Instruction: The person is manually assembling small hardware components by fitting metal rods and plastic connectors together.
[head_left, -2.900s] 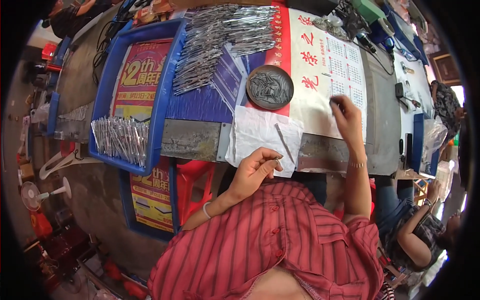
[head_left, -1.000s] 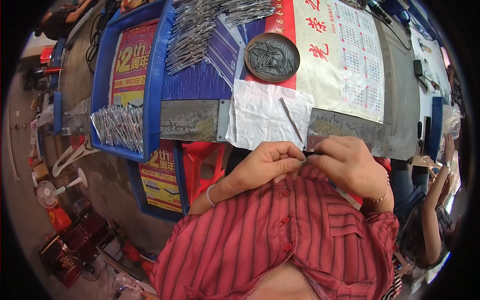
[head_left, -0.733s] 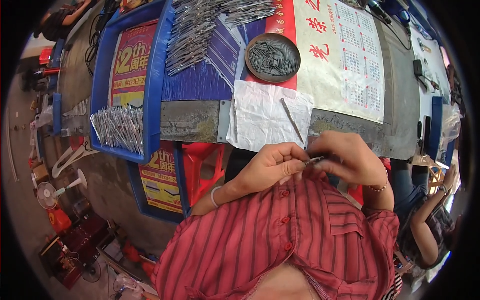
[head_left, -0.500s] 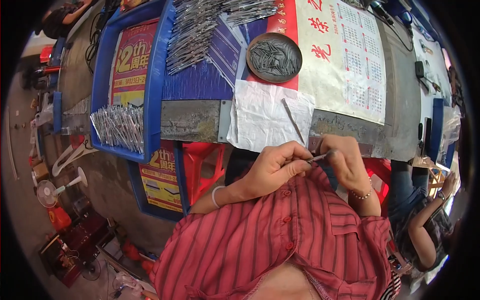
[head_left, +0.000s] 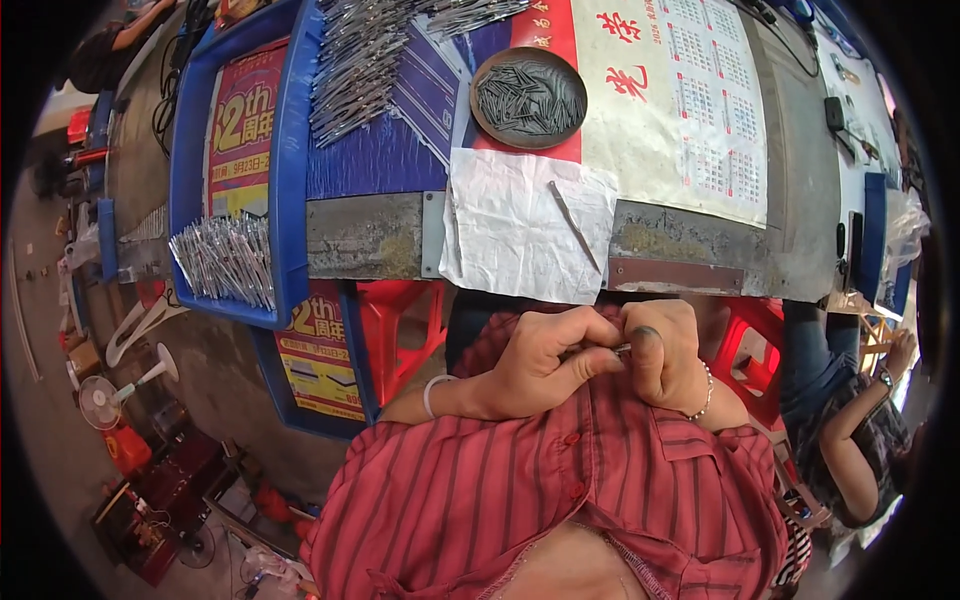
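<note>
My left hand [head_left: 560, 358] and my right hand [head_left: 665, 358] meet in front of my shirt, just off the table's near edge. Both are closed, fingertips pinched on a small slim metal piece [head_left: 624, 350] that is mostly hidden between them. On the white cloth [head_left: 500, 225] beyond my hands lies a thin silvery metal tool [head_left: 575, 228], set at a slant. Behind the cloth stands a round brown bowl [head_left: 478, 112] of short dark metal pins [head_left: 530, 100].
A blue tray [head_left: 290, 170] at left holds a bundle of slim silvery tools [head_left: 225, 262]. More such tools [head_left: 360, 75] are piled beside it. A calendar sheet [head_left: 655, 140] covers the right of the table. Red stools [head_left: 400, 330] stand below. Another person's arm [head_left: 850, 450] is at far right.
My right hand has come down and in against my left, hiding most of the slim metal piece that showed between them. The table things sit slightly further left and up in view.
</note>
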